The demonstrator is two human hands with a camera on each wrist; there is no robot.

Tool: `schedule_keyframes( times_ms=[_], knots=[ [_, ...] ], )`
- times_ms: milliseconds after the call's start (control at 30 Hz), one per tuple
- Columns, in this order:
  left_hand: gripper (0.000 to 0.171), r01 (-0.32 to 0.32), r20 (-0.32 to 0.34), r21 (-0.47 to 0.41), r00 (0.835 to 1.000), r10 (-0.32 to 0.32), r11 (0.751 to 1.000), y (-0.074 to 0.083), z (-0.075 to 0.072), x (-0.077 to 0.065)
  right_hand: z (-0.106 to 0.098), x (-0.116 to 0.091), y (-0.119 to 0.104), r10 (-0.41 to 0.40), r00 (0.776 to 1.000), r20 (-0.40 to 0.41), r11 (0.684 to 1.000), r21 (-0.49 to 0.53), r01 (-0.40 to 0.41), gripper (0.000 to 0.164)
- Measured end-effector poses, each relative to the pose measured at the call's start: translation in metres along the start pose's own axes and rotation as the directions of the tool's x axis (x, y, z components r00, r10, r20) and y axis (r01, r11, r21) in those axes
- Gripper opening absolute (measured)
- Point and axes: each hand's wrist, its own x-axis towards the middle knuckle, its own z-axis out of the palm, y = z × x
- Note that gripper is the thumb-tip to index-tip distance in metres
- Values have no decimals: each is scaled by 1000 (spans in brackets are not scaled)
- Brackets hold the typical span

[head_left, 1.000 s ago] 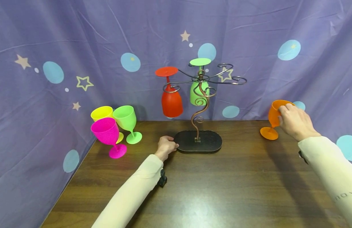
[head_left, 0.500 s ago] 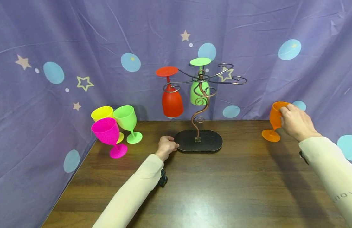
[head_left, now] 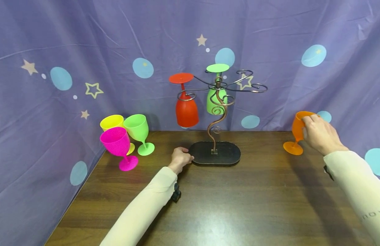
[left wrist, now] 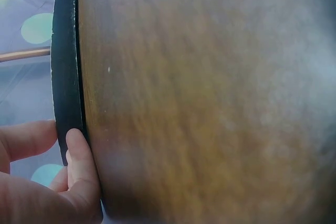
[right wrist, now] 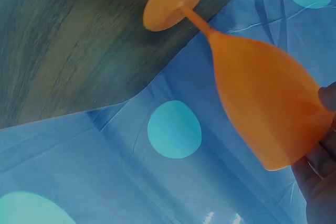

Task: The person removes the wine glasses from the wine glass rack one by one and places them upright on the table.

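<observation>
At the right of the table, an orange goblet (head_left: pixel 298 128) stands upright with its foot on the wood. My right hand (head_left: pixel 322 134) holds it by the bowl near the rim; in the right wrist view the thumb and fingers (right wrist: pixel 321 174) are on the bowl. A metal stemware rack (head_left: pixel 219 119) with curled arms stands at the centre. My left hand (head_left: pixel 180 158) pinches the left end of its black oval base (left wrist: pixel 67 66). From the arms hang a red goblet (head_left: pixel 186 111) and a green goblet (head_left: pixel 212 102), both upside down.
On the left of the table (head_left: pixel 226 205) stand a magenta goblet (head_left: pixel 116 141), a yellow goblet (head_left: pixel 111 120) and a second green goblet (head_left: pixel 137 127), all upright and close together. A purple curtain (head_left: pixel 165 37) with stars and dots hangs behind the table and along its left side.
The orange goblet, held in my right hand, has shifted slightly toward the front of the table. My left hand stays at the rack's base. The head view has tilted a little.
</observation>
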Motion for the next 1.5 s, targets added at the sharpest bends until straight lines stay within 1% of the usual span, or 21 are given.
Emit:
schedule_keyframes(
  times_ms=[100,167,333,500,533,600,800,933,1033,1133,1200,1267,1400,1433,1500],
  knots=[
    [41,3,4,8,1000,-3,1000,0,1,0,-1,1,-2,28,1000,0,999,17,-28,38],
    [41,5,6,10,1000,-5,1000,0,1,0,-2,2,-5,28,999,-34,999,30,-27,39],
    [40,-5,7,-3,1000,5,1000,-1,1,0,1,2,-22,2,987,-160,996,88,12,32],
    [39,-24,6,-17,1000,24,1000,-2,1,2,21,-1,-48,-24,965,-260,989,136,61,27],
    [39,-23,3,-19,1000,23,1000,-3,1,2,27,-2,-54,-27,962,-272,987,146,69,26],
    [40,-25,1,-20,1000,25,999,-3,1,2,37,-6,-66,-14,962,-271,983,172,63,24],
    [42,-23,24,11,999,22,1000,-3,1,2,65,-15,-97,62,982,-178,963,269,-12,25],
    [43,-19,25,28,1000,19,999,-3,0,2,78,-16,-113,87,986,-141,945,324,-37,27],
    [42,-13,22,36,1000,12,999,-3,-1,1,87,-17,-122,124,986,-110,921,383,-73,26],
    [42,-13,22,43,1000,12,999,-3,-1,1,93,-18,-129,172,984,-45,879,458,-133,27],
    [41,-15,22,46,1000,14,999,-3,-1,1,96,-17,-134,196,980,29,846,501,-184,31],
    [41,-12,21,47,1000,11,999,-3,-2,1,98,-16,-138,203,972,119,813,532,-235,39],
    [40,-9,18,49,1000,8,999,-3,-2,1,101,-15,-144,199,937,286,761,557,-331,56],
    [40,-9,18,45,1000,8,999,-3,-2,1,103,-14,-146,198,927,320,740,571,-355,59],
    [40,-14,21,34,1000,13,999,-2,-2,1,106,-13,-149,199,903,381,683,607,-407,62]
  ],
)
